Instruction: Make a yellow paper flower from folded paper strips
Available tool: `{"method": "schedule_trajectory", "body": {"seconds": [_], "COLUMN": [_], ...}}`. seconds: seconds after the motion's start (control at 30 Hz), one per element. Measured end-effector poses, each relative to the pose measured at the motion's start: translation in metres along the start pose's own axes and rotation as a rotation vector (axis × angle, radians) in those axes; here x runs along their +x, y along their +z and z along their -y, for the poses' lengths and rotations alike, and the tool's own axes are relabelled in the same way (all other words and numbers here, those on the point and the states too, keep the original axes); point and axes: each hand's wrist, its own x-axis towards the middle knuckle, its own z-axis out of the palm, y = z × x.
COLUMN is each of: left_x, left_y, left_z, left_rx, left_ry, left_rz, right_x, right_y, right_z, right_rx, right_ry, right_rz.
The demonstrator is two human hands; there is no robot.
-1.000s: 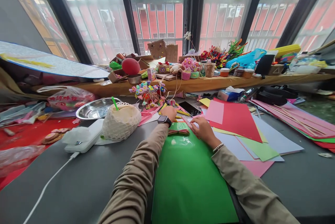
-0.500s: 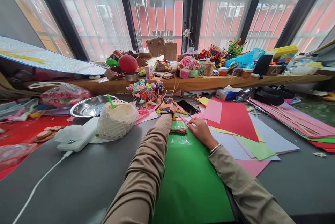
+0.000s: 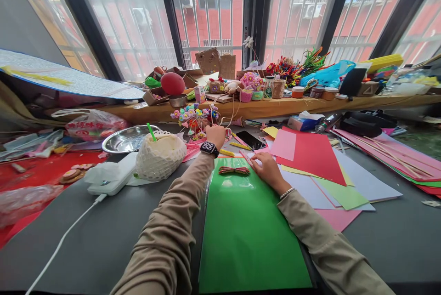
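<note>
My left hand [image 3: 215, 136], with a watch on its wrist, is closed beside the bunch of small craft flowers [image 3: 195, 118]. Its fingers point away from me, so what they hold, if anything, is hidden. My right hand [image 3: 267, 168] has its thumb and fingers closed on a slim pink ruler-like strip [image 3: 245, 158] at the far right edge of the green sheet [image 3: 251, 240]. On that sheet, between my hands, lies a tied bundle of brown cord [image 3: 234, 171]. Yellow pencil-like sticks [image 3: 226, 152] and a dark phone [image 3: 251, 139] lie just beyond.
Coloured paper [image 3: 310, 152] overlaps at the right, with more sheets [image 3: 396, 157] farther right. At left are a netted coconut [image 3: 160, 157] with a straw, a steel plate [image 3: 119, 141] and a white power bank [image 3: 115, 180] with a cable. Crafts crowd the wooden ledge [image 3: 158, 112].
My left hand has lifted and drawn left from the far end of the green sheet, uncovering the cord bundle. My right hand keeps its place on the strip. The view has shifted slightly.
</note>
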Motion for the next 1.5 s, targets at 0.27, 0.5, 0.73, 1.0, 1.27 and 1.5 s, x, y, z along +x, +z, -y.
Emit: {"method": "schedule_trajectory", "body": {"seconds": [0.27,0.5,0.73,1.0,1.27,1.5], "left_x": [-0.071,-0.093,-0.096,-0.095,-0.100,-0.099], "left_y": [0.000,0.015,0.027,0.037,0.040,0.045], "left_z": [0.007,0.002,0.033,0.037,0.031,0.024], "left_rx": [-0.638,-1.104,-0.967,-0.777,-0.726,-0.958], "left_ry": [0.037,0.138,-0.019,0.101,0.129,0.113], "left_rz": [-0.025,0.280,0.140,0.171,0.171,0.089], "right_x": [-0.001,-0.003,-0.001,-0.003,-0.006,-0.003], "right_y": [-0.010,-0.006,-0.017,-0.018,-0.008,-0.020], "right_z": [0.011,0.013,0.006,0.004,0.006,0.003], "right_rx": [0.021,-0.076,0.074,0.217,0.112,-0.058], "right_ry": [-0.156,-0.192,0.177,0.046,0.001,-0.049], "right_rz": [-0.234,-0.156,0.107,0.320,0.299,0.220]}}
